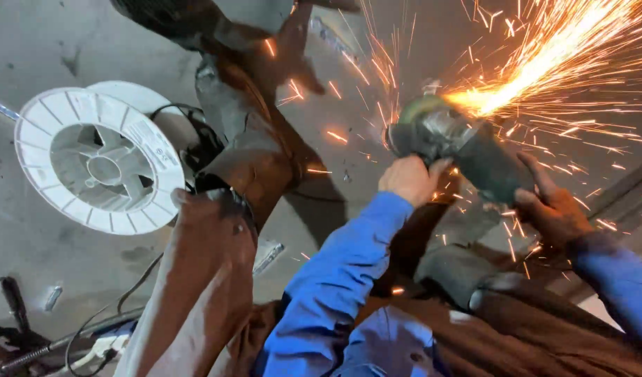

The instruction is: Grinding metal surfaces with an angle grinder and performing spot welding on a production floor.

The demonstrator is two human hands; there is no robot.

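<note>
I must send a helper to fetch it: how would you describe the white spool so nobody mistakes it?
Start at the rusty brown metal frame running up the picture's middle. Just left of it, on the grey concrete floor, lies the spool: round, white plastic, ribbed, the only bright white disc among dark cables and rusty steel.

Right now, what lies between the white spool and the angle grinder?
In the head view, a rusty brown metal piece runs between the white spool and the angle grinder, with sparks over bare concrete floor beyond it.
</note>
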